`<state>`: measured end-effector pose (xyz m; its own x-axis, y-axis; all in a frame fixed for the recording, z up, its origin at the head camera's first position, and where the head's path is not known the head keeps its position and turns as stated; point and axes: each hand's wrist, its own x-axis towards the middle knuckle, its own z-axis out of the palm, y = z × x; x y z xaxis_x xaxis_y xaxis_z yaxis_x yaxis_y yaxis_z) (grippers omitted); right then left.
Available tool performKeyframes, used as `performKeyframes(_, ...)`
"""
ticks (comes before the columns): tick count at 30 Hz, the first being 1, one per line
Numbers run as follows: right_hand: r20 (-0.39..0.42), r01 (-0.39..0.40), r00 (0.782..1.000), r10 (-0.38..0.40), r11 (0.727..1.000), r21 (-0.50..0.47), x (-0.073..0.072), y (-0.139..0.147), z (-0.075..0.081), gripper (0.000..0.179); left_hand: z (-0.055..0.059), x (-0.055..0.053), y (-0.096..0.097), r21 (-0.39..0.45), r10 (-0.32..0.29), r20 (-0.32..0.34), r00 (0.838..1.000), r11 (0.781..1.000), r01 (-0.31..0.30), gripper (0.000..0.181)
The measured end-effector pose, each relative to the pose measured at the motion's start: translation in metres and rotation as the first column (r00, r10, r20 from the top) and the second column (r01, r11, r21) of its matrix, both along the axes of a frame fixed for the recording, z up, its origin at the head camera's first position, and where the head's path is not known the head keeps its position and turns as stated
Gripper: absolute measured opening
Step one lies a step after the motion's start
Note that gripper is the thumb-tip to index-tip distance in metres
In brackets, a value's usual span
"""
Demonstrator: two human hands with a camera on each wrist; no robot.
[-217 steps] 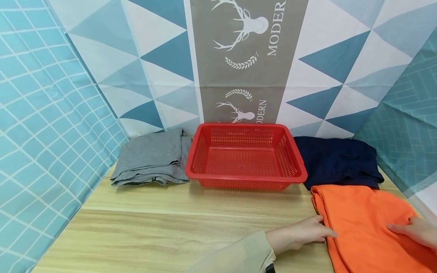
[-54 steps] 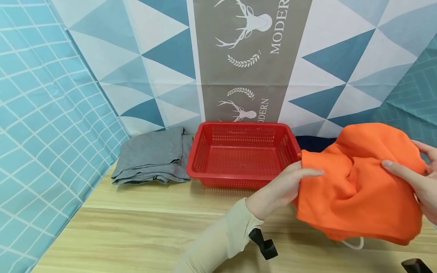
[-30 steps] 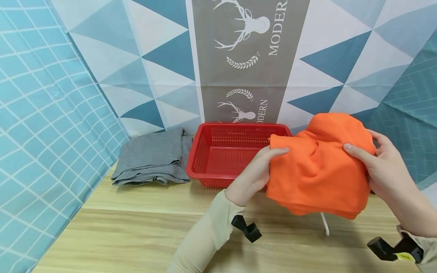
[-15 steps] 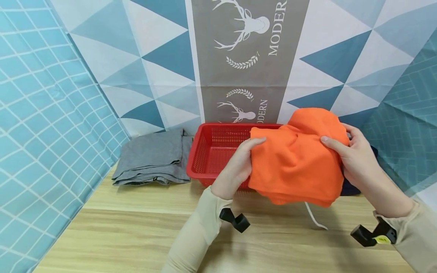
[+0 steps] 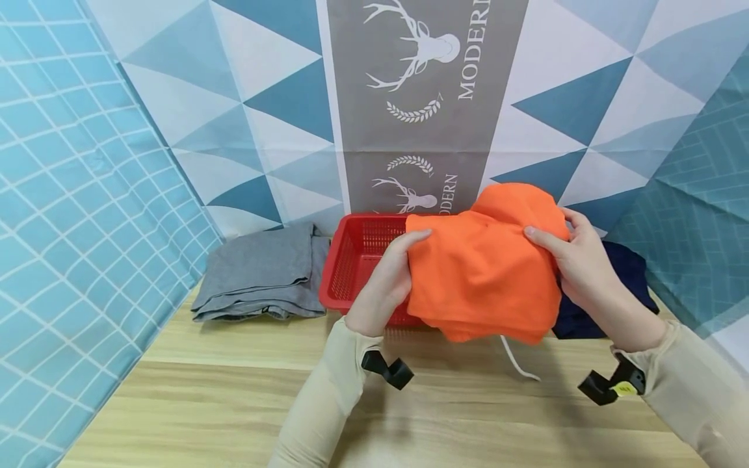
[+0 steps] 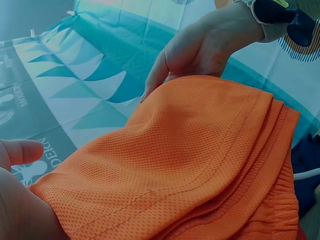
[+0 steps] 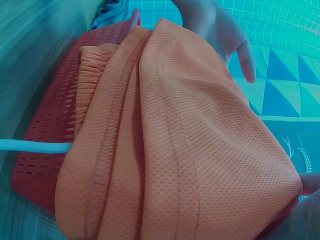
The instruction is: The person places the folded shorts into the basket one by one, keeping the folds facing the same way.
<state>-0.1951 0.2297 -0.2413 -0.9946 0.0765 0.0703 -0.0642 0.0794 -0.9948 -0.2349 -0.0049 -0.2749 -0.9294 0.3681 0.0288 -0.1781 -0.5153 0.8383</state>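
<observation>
Left hand (image 5: 386,276) and right hand (image 5: 579,253) pinch the orange garment (image 5: 482,270) by opposite sides, raised between them; placing seems in hand, and the next move likely calls for lowering it evenly toward the red basket (image 5: 381,234) beyond the grip

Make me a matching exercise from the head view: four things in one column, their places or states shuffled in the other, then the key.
Things
1. navy cloth
2. basket
3. orange cloth
4. grey cloth

Places and states
A. held up between the left hand and the right hand
B. folded, toward the left side of the table
C. toward the right side of the table, partly hidden from view
D. red, in the middle at the back of the table, partly hidden from view

Pairs: 1-C, 2-D, 3-A, 4-B
</observation>
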Motion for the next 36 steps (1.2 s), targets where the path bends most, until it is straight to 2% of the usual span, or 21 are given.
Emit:
performKeyframes(5,0.004,-0.007,1.000,0.007,1.000,0.011,-0.007,-0.008,0.004,0.087,0.004,-0.003,-0.007,-0.034,0.021,0.021,1.000,0.999,-0.020,0.026)
performKeyframes(11,-0.017,0.011,1.000,-0.010,0.998,0.059,-0.015,-0.016,0.012,0.083,0.013,-0.007,-0.012,-0.052,0.062,-0.011,0.998,0.997,-0.062,0.027)
performKeyframes(16,-0.045,0.041,0.998,-0.040,0.999,0.016,-0.023,-0.022,0.017,0.078,0.021,-0.011,-0.013,-0.060,0.081,-0.037,0.996,0.995,-0.083,0.026)
performKeyframes(23,-0.111,0.016,0.993,-0.030,0.992,-0.125,-0.037,-0.029,0.022,0.074,0.032,-0.018,-0.016,-0.104,0.129,-0.062,0.990,0.985,-0.135,0.027)
performKeyframes(30,-0.146,0.041,0.987,-0.062,0.989,-0.145,-0.051,-0.035,0.028,0.071,0.041,-0.029,-0.019,-0.108,0.173,-0.112,0.979,0.977,-0.185,0.025)
performKeyframes(36,-0.182,0.043,0.981,-0.071,0.987,-0.154,-0.060,-0.041,0.033,0.068,0.050,-0.034,-0.024,-0.120,0.200,-0.151,0.968,0.968,-0.218,0.031)
